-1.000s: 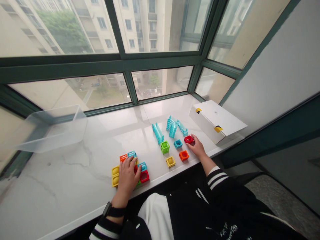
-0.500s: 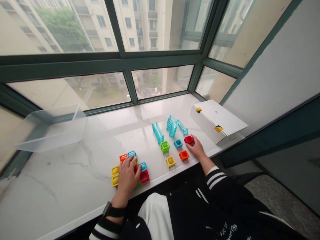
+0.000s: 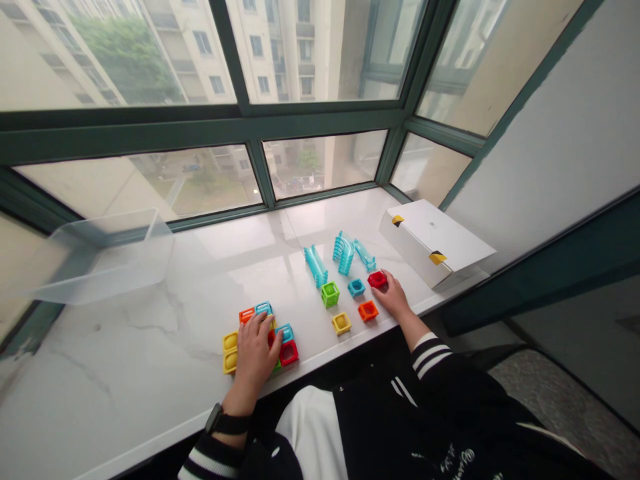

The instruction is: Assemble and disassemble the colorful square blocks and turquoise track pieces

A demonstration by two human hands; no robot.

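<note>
My left hand point(image 3: 255, 357) lies flat, fingers spread, on a cluster of joined square frame blocks point(image 3: 287, 343) in yellow, orange, blue and red near the sill's front edge. My right hand point(image 3: 395, 297) rests further right, its fingertips closed round a red square block point(image 3: 377, 279). Loose square blocks lie between the hands: green point(image 3: 330, 294), blue point(image 3: 357, 287), orange point(image 3: 368, 310) and yellow point(image 3: 341, 323). Behind them are light-blue ribbed track pieces point(image 3: 344, 253), one straight piece point(image 3: 315, 265) to their left.
A white marble windowsill point(image 3: 150, 347) carries everything. A clear plastic bin point(image 3: 105, 257) stands at the back left, a white cardboard box point(image 3: 435, 243) at the right. Green window frames run along the back; a wall closes the right side.
</note>
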